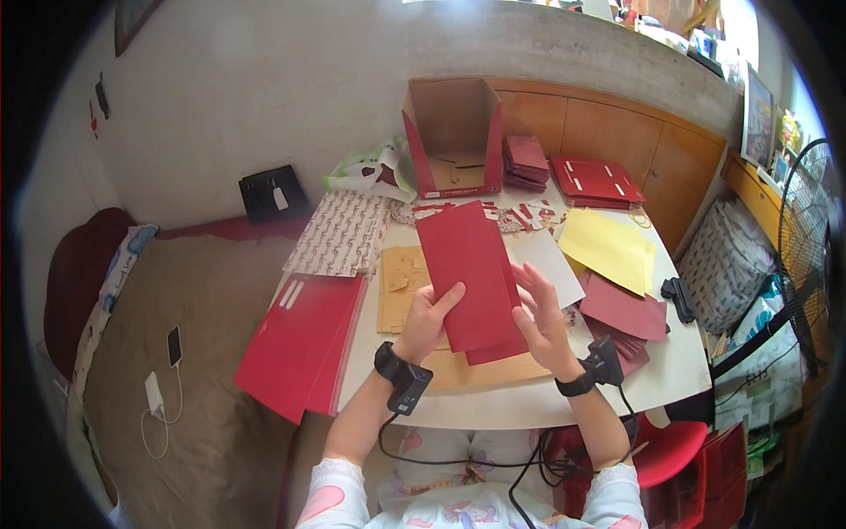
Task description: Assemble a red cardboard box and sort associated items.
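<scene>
A folded red card sheet (465,269) is tilted up over the middle of the white table, its two layers slightly apart at the lower right. My left hand (425,322) grips its left edge, thumb on the front face and the fingers hidden behind. Beside the right edge, my right hand (544,322) has its fingers spread; whether the fingertips touch the card I cannot tell. Beneath the card lies a tan cardboard piece (401,286), partly covered. A white sheet (548,264) sits just behind my right hand.
Large red sheets (304,339) overhang the table's left side, near patterned sheets (339,234). Yellow sheets (608,247) and dark red cards (624,309) lie right. An open red box (452,141) stands at the back. Black cables (538,458) trail from my wrists; a fan (806,247) stands right.
</scene>
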The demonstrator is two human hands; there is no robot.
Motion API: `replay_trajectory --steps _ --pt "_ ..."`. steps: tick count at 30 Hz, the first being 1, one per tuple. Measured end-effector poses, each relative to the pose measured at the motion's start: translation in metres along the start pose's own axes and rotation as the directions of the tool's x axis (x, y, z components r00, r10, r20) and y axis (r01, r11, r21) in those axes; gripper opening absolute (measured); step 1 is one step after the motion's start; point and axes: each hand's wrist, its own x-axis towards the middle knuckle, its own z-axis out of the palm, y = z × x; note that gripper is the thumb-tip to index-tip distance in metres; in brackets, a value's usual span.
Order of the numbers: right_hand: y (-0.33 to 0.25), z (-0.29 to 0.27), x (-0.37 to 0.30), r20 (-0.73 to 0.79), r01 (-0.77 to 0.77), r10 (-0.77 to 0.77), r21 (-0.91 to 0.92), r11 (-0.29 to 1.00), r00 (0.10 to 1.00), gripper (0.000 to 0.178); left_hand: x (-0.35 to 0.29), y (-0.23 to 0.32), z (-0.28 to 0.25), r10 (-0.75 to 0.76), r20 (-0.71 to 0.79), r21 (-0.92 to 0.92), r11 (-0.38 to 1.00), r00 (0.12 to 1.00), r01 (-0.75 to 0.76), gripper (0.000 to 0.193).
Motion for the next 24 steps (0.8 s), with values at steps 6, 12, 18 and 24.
replay_trajectory --steps 6,12,18,24 --pt "0.008 -0.02 0.001 0.279 0.39 -0.274 -0.717 0.578 0.92 0.048 -0.003 -0.002 0.0 -0.027 0.163 -0.198 0.978 0.986 0.059 0.03" --pt "0.001 -0.01 -0.004 0.252 0.259 -0.118 -0.655 0.71 0.96 0.056 -0.005 0.003 -0.002 0.049 0.328 -0.327 0.943 0.943 0.065 0.04" --pt "0.015 -0.013 -0.01 0.052 -0.079 0.097 -0.271 0.959 0.994 0.045 -0.003 -0.004 -0.006 -0.037 0.321 -0.15 0.985 0.946 0.089 0.042" --pt "0.007 -0.017 -0.007 -0.071 -0.087 0.088 0.018 0.996 0.994 0.033 -0.005 -0.001 0.001 0.015 0.176 -0.149 0.989 0.984 0.012 0.03"
